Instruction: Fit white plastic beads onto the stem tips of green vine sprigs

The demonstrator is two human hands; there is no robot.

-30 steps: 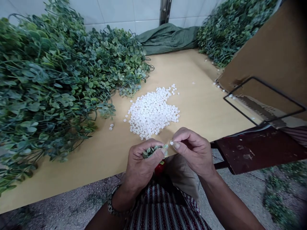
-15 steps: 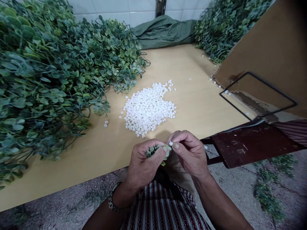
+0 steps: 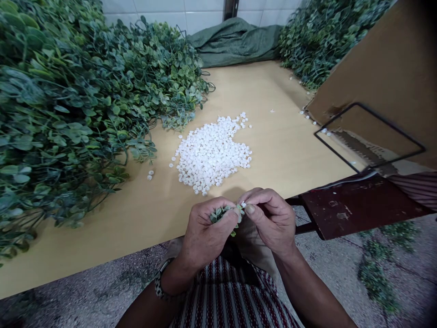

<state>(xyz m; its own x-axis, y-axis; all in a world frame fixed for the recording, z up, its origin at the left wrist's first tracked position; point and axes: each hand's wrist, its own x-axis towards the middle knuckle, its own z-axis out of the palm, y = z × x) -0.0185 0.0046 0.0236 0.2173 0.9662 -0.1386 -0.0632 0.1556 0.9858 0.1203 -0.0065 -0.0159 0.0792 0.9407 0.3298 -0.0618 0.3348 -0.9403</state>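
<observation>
My left hand is closed round a small sprig of artificial leaves, thumb pressed over it. Right beside it, my right hand pinches a tiny white plastic piece between thumb and forefinger, at the sprig's tip. Whether that piece is seated on the stem cannot be made out. Just beyond both hands lies a loose pile of small white plastic pieces on the tan tabletop.
A large heap of artificial greenery covers the table's left side. More greenery sits at the back right, near a dark green cloth. On the right stand a cardboard sheet, a black wire frame and a dark red board.
Both hands keep nearly the same pose, holding the sprig and the white piece together. The view has shifted very slightly.
</observation>
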